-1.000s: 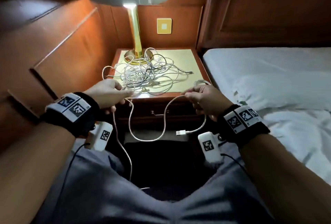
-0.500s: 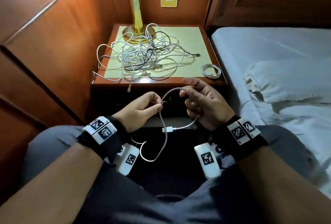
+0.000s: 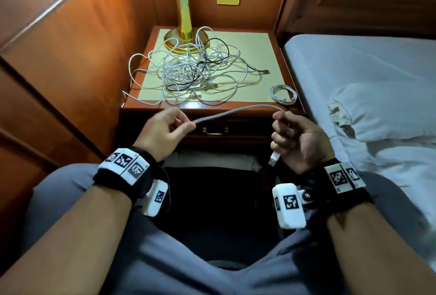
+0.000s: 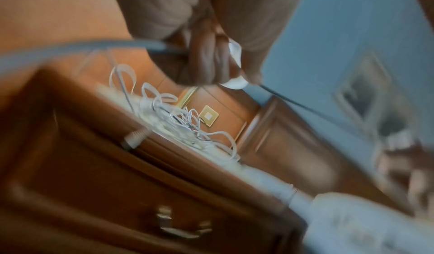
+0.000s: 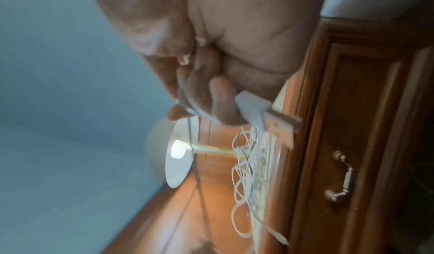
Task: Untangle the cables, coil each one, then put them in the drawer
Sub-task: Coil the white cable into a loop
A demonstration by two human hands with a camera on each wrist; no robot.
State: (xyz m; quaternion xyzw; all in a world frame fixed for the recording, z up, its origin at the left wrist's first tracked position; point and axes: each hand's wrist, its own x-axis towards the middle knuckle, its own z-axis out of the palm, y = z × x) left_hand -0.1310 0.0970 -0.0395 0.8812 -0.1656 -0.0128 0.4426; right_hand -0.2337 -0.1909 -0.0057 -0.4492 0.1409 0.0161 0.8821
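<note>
White cable (image 3: 236, 111) spans both hands over the closed drawer (image 3: 213, 129): left hand (image 3: 162, 129) pinches one end, right hand (image 3: 296, 140) grips the other, plug (image 3: 273, 159) dangling. Tangle (image 3: 195, 70) on table (image 3: 271, 42). Left wrist: blurred fingers (image 4: 204, 61) curled round cable. Right wrist: fingers (image 5: 220, 100) clasp the plug.

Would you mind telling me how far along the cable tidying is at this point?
Early. One coiled cable lies on the nightstand, not in the drawer, which is shut. In hand: a white cable stretched between the left hand and right hand, uncoiled. Left: the tangled pile by the lamp.
</note>
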